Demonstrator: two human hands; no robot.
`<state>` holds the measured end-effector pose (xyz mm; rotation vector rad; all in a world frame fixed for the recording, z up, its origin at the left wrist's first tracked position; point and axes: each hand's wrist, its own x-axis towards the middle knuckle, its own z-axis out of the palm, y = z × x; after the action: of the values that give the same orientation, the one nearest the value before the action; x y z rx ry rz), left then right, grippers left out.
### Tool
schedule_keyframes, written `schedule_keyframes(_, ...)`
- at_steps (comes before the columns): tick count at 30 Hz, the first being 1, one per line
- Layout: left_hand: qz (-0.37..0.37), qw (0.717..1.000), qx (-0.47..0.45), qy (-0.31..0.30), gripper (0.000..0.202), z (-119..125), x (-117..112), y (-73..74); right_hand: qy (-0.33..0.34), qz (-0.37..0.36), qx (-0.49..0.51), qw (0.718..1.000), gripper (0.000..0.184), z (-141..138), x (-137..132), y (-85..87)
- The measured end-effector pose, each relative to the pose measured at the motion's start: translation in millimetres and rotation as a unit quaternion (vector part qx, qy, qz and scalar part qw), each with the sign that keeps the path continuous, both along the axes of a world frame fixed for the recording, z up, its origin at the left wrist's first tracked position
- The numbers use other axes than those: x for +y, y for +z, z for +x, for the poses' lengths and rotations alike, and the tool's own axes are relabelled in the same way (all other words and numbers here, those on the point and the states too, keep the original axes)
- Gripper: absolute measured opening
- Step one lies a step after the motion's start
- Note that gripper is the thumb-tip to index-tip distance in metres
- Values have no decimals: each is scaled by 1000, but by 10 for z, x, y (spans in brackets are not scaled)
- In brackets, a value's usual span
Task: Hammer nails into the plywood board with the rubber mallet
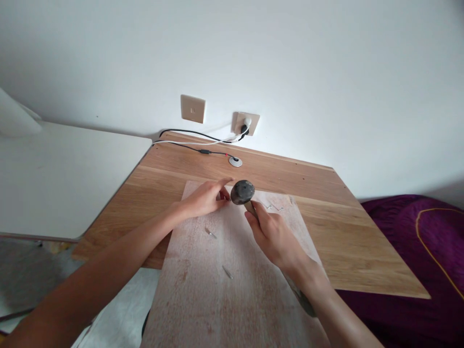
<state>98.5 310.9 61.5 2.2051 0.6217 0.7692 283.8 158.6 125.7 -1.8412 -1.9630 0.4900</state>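
Observation:
My right hand [273,234] is wrapped round the handle of a rubber mallet [242,192] with a black head. The head is raised over a pale, worn wooden board [195,290], just right of my left hand [206,197]. The left thumb and fingers are pinched together close to the board; whatever is between the fingertips is too small to make out. Two loose nails [278,208] lie beyond my right hand. Nearer to me, one thin metal piece [210,233] and another like it [227,272] show on the board, perhaps nails.
Beneath the board is a wooden tabletop [362,251] against a white wall. Black and white cables [195,143] run across its back to a wall socket [253,123]. A white table [65,183] adjoins at left, and purple cloth [395,232] lies at right.

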Motion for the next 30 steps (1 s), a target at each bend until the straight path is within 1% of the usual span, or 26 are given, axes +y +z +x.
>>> schedule_keyframes(2,4,1000,1,-4,69,-1,3,-15,-12,21,22,999,26,-17,-7,-3)
schedule_keyframes(4,6,1000,5,-6,69,-2,5,-25,-13,32,30,999,27,-38,-16,-6)
schedule_keyframes(8,6,1000,10,-1,65,-8,9,-30,5,3,2,1000,25,-54,-19,-28)
schedule_keyframes(12,17,1000,8,-3,67,-16,26,-51,0,26,18,999,26,-34,4,-46)
schedule_keyframes(16,27,1000,0,-7,63,-14,32,-86,24,7,1,1000,23,-22,10,-37)
schedule_keyframes(21,22,1000,5,-13,67,-2,24,-92,-6,-10,70,997,30,15,-191,-38)
schedule_keyframes(23,19,1000,13,-14,66,-25,18,-36,-9,-26,82,996,31,50,-284,-69)
schedule_keyframes(26,39,998,36,-22,55,-152,-30,146,-6,-51,73,996,30,100,-353,-140)
schedule_keyframes(28,47,994,65,-68,41,-293,-102,293,-8,-58,68,996,31,119,-356,-183)
schedule_keyframes(30,37,987,101,-123,34,-442,-196,400,-14,-58,73,996,32,125,-349,-210)
